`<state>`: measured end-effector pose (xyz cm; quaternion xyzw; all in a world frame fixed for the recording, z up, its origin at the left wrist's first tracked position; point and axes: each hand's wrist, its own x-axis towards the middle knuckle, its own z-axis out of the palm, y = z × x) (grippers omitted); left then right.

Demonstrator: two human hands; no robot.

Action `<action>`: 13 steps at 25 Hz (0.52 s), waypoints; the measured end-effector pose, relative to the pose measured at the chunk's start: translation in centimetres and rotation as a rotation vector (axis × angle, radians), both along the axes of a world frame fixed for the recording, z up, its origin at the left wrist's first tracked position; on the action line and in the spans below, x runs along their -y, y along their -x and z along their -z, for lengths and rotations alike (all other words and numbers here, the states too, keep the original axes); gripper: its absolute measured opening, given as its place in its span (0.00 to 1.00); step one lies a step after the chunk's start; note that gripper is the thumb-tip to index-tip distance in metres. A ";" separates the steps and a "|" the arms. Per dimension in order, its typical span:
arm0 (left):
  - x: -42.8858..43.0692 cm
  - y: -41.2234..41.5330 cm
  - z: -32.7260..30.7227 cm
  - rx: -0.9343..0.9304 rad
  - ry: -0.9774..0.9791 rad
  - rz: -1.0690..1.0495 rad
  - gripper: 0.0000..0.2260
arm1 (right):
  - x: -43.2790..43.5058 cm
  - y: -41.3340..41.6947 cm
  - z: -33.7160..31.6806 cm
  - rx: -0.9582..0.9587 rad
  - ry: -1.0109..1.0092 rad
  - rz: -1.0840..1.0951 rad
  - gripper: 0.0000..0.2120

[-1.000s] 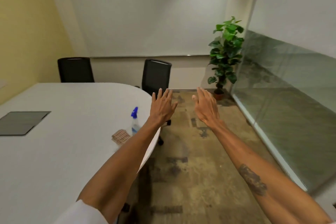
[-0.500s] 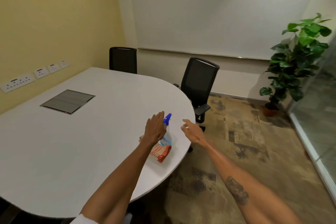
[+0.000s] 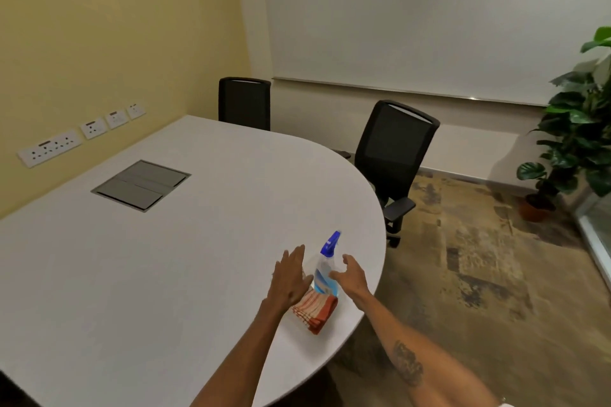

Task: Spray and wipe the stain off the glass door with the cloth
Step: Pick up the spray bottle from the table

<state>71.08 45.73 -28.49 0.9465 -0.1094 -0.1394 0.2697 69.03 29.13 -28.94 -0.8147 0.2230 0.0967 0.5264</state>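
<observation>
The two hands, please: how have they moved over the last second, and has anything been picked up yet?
Both hands came down from mid-air to the table edge: the left hand now hovers over the cloth, and the right hand is open beside the spray bottle. Nothing is gripped yet. Bottle and cloth stayed put on the table.

No readable text, brand or nr anywhere. Spray bottle (image 3: 325,271), on the table (image 3: 165,258) near its curved edge, has a blue/white label, but print too small & blurred to read. Wall sockets (image 3: 49,148), on the yellow wall just beyond the table's far-left edge, show only dark marks, no legible lettering. Tattoo on the forearm nearest the bottle: dark shape, can't tell if it holds letters.
</observation>
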 end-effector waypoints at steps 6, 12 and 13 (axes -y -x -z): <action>-2.0 -3.5 2.2 -0.124 0.045 0.073 0.34 | -3.5 -4.7 2.1 0.044 -0.028 0.168 0.20; -2.6 -5.9 4.3 -0.216 0.107 0.059 0.36 | -3.7 -6.0 2.6 0.142 0.057 0.176 0.12; -2.3 -6.2 4.2 -0.227 0.132 0.032 0.37 | -3.6 -6.1 2.1 0.180 0.038 0.186 0.13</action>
